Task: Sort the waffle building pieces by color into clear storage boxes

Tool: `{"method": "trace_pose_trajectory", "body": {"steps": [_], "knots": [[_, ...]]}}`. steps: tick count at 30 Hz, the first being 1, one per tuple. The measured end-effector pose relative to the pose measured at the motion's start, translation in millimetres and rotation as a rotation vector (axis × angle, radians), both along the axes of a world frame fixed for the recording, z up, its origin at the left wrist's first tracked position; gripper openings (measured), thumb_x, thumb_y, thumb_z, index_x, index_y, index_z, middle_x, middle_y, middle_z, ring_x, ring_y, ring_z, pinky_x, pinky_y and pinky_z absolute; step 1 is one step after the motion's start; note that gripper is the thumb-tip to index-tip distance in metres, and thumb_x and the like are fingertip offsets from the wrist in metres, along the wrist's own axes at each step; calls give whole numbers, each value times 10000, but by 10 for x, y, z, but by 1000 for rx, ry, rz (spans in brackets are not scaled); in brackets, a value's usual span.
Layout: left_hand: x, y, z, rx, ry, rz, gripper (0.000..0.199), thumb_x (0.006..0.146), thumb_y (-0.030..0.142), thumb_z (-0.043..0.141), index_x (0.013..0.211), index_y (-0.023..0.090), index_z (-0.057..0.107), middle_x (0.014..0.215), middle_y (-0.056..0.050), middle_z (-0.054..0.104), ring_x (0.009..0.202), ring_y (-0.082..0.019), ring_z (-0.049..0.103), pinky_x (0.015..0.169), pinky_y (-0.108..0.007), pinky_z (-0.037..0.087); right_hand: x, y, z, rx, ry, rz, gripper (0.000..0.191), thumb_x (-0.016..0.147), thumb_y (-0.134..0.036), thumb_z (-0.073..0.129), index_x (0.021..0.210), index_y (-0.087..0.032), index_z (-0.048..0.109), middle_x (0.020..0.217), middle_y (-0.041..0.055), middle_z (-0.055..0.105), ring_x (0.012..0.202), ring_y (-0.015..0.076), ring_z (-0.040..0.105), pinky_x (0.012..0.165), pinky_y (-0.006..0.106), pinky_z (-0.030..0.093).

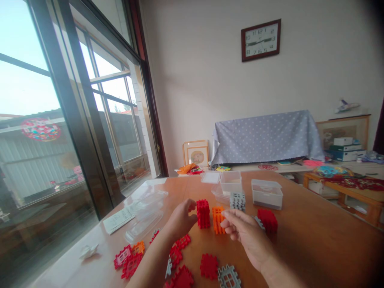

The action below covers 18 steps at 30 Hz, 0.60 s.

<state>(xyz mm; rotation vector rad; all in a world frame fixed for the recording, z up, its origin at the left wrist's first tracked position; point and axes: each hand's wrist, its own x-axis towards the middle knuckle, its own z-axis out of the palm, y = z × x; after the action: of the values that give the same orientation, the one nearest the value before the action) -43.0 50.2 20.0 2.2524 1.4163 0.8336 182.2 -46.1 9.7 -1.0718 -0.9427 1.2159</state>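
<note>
A stack of red interlocking plastic tiles stands upright on the table. My left hand is at its left side, thumb and fingers apart; whether the fingertips touch the stack is unclear. Just right of it stand orange interlocking tiles, their right edge pinched between the thumb and fingers of my right hand. Behind that hand is a grey tile stack. A further red stack lies to the right. Loose tiles lie nearer me, including a red tile and a grey window tile.
Clear plastic boxes and a white lidded box stand toward the table's far edge. Clear lids, papers and a crumpled tissue lie on the left. More red and orange tiles are scattered beside my left forearm.
</note>
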Motion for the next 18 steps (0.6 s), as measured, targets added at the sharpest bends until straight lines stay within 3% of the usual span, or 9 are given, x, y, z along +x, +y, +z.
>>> {"method": "trace_pose_trajectory", "body": {"steps": [2, 4, 6, 8, 12, 18], "knots": [[-30, -216, 39, -93, 75, -108, 362, 732, 141, 596, 1081, 222, 646, 1021, -27, 710, 912, -184, 654, 812, -279, 519, 5, -16, 15, -7, -40, 25, 341, 811, -523, 708, 856, -186, 690, 773, 24, 716, 670, 124, 577, 581, 231, 386], [-38, -429, 77, -199, 179, -198, 357, 738, 221, 649, 1093, 244, 666, 1053, -26, 707, 914, -199, 653, 785, -285, 525, -2, -32, 25, -11, -99, 64, 342, 823, -520, 686, 813, -179, 683, 769, 29, 712, 667, 125, 573, 588, 236, 386], [-18, -606, 95, -285, 273, -263, 445, 719, 319, 721, 1159, 267, 671, 1124, -37, 697, 965, -234, 655, 810, -314, 535, -26, -44, 23, -9, -153, 109, 350, 824, -525, 675, 778, -178, 676, 754, 31, 710, 660, 126, 570, 591, 239, 385], [26, -724, 76, -263, 375, -322, 586, 660, 383, 789, 1225, 286, 667, 1206, -55, 673, 1051, -287, 637, 883, -367, 529, -66, -51, 7, -13, -200, 146, 360, 813, -538, 675, 765, -181, 675, 726, 26, 709, 641, 127, 565, 581, 238, 378], [125, -797, -60, -152, 519, -365, 597, 621, 428, 813, 1186, 274, 698, 1194, -90, 645, 1074, -342, 604, 943, -457, 510, -155, -46, -38, -20, -282, 186, 340, 806, -526, 671, 791, -188, 688, 673, 5, 694, 587, 119, 549, 549, 229, 359], [190, -707, -240, -117, 548, -321, 412, 617, 402, 798, 999, 265, 725, 1087, -89, 642, 1002, -326, 607, 838, -424, 518, -200, -18, -95, 38, -387, 174, 283, 888, -439, 581, 870, -178, 686, 689, 2, 692, 606, 123, 573, 580, 234, 389]]}}
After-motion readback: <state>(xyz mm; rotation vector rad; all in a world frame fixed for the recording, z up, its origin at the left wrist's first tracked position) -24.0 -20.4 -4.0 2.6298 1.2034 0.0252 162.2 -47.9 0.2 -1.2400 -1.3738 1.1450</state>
